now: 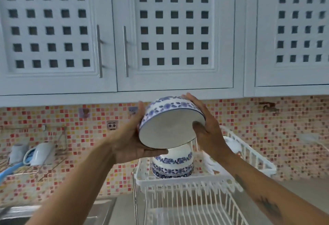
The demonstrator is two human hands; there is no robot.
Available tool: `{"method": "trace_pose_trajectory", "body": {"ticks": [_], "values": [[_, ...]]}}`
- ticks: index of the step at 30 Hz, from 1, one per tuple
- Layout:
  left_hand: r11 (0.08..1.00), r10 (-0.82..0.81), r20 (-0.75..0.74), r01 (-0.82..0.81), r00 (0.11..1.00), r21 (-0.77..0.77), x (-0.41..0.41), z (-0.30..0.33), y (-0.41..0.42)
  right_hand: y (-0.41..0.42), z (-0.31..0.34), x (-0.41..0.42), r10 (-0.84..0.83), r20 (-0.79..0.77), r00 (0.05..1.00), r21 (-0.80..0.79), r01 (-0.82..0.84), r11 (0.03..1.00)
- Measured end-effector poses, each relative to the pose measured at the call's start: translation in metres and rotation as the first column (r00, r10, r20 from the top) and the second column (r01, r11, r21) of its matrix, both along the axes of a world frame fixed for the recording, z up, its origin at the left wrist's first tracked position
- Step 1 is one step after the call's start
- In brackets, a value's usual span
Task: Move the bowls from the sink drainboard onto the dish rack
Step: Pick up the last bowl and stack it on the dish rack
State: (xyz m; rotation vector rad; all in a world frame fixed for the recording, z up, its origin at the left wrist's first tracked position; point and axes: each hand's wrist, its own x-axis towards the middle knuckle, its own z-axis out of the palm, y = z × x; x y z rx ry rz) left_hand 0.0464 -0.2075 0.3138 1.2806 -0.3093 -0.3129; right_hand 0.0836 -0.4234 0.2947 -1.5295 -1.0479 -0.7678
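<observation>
Clasping a tilted bowl (170,123), left hand (131,141) and right hand (208,130) hover above the dish rack (195,187).

Blue-floral white bowl (170,117), white rack (195,185), red/yellow mosaic tiles (80,135), pale lattice cabinets (174,28).

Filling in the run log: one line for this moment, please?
step: carrying bowl | left hand: holding | right hand: holding | bowl: tilted, above stacked bowls on dish rack
</observation>
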Motion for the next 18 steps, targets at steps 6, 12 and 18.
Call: {"method": "trace_pose_trajectory", "body": {"ticks": [6,12,18], "values": [[0.98,0.161,0.227,-0.182,0.961,0.076,0.031,-0.01,-0.021,-0.025,0.01,0.038,-0.137,-0.188,0.973,-0.331,0.069,0.941],[0.879,0.284,0.536,-0.439,0.795,0.185,0.056,-0.031,-0.035,-0.036,-0.006,0.055,0.321,-0.613,0.722,-0.051,-0.442,0.896],[0.775,0.37,0.61,-0.594,0.701,0.214,0.072,-0.055,-0.042,-0.027,-0.022,0.085,0.255,-0.734,0.63,0.059,-0.314,0.947]]}}
